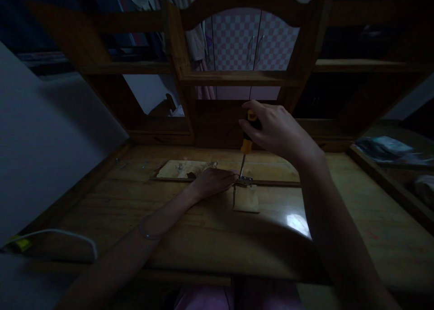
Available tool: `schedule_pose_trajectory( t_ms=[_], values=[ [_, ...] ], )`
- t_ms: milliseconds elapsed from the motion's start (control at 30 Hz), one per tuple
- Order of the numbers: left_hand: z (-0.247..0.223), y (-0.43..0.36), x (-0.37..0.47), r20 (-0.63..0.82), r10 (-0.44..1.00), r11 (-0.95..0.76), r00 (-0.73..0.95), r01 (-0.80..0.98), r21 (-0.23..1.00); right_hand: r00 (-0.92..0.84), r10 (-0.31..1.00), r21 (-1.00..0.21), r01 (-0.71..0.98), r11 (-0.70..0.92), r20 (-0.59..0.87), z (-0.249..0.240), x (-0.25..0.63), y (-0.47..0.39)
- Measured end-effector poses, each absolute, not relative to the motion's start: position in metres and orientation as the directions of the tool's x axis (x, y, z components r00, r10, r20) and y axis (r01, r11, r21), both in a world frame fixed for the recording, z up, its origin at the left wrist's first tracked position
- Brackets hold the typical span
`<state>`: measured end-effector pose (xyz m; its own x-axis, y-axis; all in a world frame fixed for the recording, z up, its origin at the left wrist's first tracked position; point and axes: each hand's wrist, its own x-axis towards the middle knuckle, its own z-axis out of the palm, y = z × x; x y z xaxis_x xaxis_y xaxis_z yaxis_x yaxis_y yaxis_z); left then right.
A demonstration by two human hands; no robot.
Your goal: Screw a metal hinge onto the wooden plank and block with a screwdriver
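My right hand is wrapped round the yellow-and-black handle of a screwdriver. The screwdriver stands nearly upright, its shaft reaching down to a small metal hinge. My left hand rests across a long wooden board, fingers together and fingertips at the hinge's left side. How those fingertips grip the hinge is partly hidden. The hinge sits where the long board meets a small square wooden piece. At its left end the long board has a pale, torn surface with a dark patch.
Small metal pieces lie on the wooden desktop at the left. A wooden shelf frame rises behind. A white cable runs near the left front edge, and plastic-wrapped things lie at the far right.
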<state>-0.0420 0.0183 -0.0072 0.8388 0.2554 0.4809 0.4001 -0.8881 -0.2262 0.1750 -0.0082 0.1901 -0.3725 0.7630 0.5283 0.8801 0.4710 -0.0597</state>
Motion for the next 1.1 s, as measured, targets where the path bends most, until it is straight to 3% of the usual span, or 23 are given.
schedule_pose_trajectory(
  t_ms=[133,333,533,900,1100],
  values=[
    [-0.0092,0.0191,-0.0432,0.472,0.251,-0.888,0.845,0.395,-0.235,-0.361,0.756,-0.004,0.901,0.433,0.547,0.1894,0.1747,-0.0098],
    [-0.0085,0.0180,-0.0435,0.456,0.278,-0.889,0.845,0.406,-0.211,-0.438,0.717,-0.033,0.841,0.539,0.542,0.1912,0.1756,-0.0092],
    [-0.0068,0.0189,-0.0418,0.475,0.246,-0.891,0.845,0.390,-0.232,-0.386,0.724,-0.014,0.877,0.479,0.571,0.1845,0.1694,-0.0064],
    [-0.0062,0.0180,-0.0412,0.477,0.245,-0.892,0.844,0.389,-0.230,-0.448,0.715,-0.087,0.813,0.576,0.537,0.1897,0.1715,-0.0104],
    [-0.0064,0.0184,-0.0407,0.466,0.265,-0.893,0.844,0.397,-0.213,-0.383,0.738,-0.045,0.873,0.486,0.556,0.1882,0.1727,-0.0097]
  ],
)
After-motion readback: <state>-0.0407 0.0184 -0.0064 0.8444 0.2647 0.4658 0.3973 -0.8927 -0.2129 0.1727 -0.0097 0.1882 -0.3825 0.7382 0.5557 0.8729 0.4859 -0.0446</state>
